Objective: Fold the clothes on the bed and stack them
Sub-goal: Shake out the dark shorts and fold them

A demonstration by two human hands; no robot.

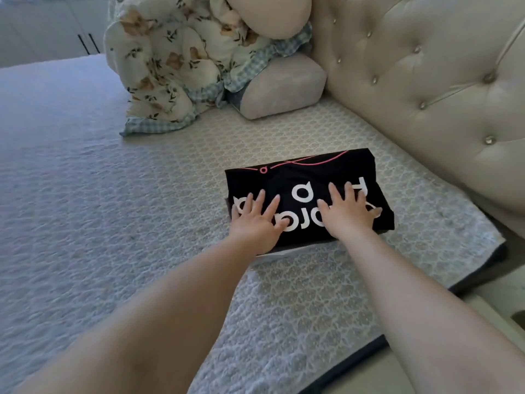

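Note:
A folded black shirt (306, 177) with white letters and a thin pink line lies on the quilted bed cover (99, 209), near the bed's right side. A pale edge of another item peeks out under its near side. My left hand (257, 220) lies flat on the shirt's left part with its fingers spread. My right hand (348, 211) presses flat on the right part, fingers straight and spread too.
A floral quilt with blue checked trim (167, 61) is bundled at the bed's head beside a grey pillow (281, 86) and a beige cushion (270, 15). The tufted beige headboard (426, 81) rises at the right. The bed's right edge (426, 308) is close.

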